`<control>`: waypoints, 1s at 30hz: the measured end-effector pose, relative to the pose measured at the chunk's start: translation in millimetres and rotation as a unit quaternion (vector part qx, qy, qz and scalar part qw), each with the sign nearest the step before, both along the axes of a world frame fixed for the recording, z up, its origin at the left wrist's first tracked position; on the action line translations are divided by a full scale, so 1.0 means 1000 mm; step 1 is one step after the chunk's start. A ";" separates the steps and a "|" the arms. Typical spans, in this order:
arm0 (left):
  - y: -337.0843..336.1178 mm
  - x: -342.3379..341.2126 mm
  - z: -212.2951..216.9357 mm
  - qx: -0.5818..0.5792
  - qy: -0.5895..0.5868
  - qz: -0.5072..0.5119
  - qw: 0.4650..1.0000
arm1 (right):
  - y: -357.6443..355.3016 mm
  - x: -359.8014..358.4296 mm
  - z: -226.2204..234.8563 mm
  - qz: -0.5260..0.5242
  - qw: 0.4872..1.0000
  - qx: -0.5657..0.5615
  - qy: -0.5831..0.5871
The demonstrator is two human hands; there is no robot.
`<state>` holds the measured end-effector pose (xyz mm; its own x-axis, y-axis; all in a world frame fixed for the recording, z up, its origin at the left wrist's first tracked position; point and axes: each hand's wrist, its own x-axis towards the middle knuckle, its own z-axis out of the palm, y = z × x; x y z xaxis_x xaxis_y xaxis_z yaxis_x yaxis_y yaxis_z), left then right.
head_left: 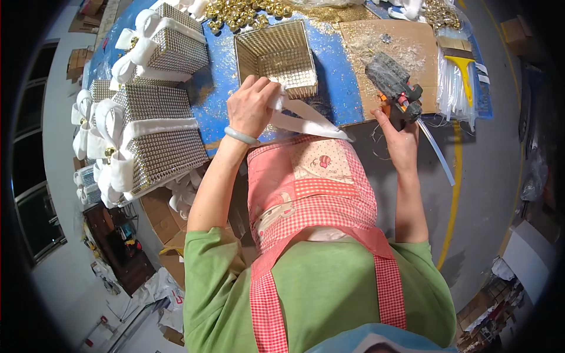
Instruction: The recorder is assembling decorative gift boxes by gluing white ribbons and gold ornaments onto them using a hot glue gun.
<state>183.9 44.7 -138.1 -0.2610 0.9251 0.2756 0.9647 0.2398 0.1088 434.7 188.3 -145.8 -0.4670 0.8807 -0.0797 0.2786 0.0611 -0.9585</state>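
My left hand (252,106) pinches one end of a white ribbon strip (306,119) against the near side of an open square box (276,56) covered in gold studs. The ribbon trails to the right over the edge of the blue table (338,88). My right hand (400,141) grips a hot glue gun (394,82), whose nozzle end rests on a glitter-dusted cardboard sheet (412,47); a clear glue stick pokes out behind it. A pale bangle sits on my left wrist.
Several finished stud-covered boxes with white bows (147,135) are stacked at the left. Gold bells (241,12) are heaped at the far edge. A bundle of clear glue sticks (456,88) lies at the right. Cardboard boxes stand on the floor below left.
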 end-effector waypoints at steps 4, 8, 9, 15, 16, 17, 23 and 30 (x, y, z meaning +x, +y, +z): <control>0.007 -0.013 0.028 0.028 -0.017 0.007 0.999 | 0.001 0.003 -0.001 -0.003 1.000 -0.007 0.000; 0.020 -0.056 0.046 -0.110 -0.135 -0.005 0.985 | 0.005 0.007 -0.003 -0.012 0.998 0.050 0.020; 0.027 -0.067 0.043 -0.130 -0.164 -0.006 0.978 | 0.005 0.005 -0.001 -0.006 0.998 0.051 0.023; 0.051 -0.069 0.019 -0.145 -0.131 0.126 0.973 | -0.002 -0.004 0.009 0.013 0.998 -0.058 -0.031; 0.046 -0.061 0.020 -0.032 -0.077 0.090 0.992 | -0.001 0.001 0.003 0.006 0.998 -0.057 -0.033; 0.039 -0.052 0.023 0.009 -0.058 0.085 0.995 | -0.001 0.007 -0.005 -0.003 1.000 -0.027 -0.015; -0.047 0.058 0.025 -0.033 -0.542 0.065 0.837 | -0.001 0.012 -0.014 -0.022 0.997 -0.057 0.040; -0.085 0.107 -0.049 -0.114 -0.772 0.082 0.620 | -0.002 0.001 -0.009 0.016 0.996 -0.088 0.030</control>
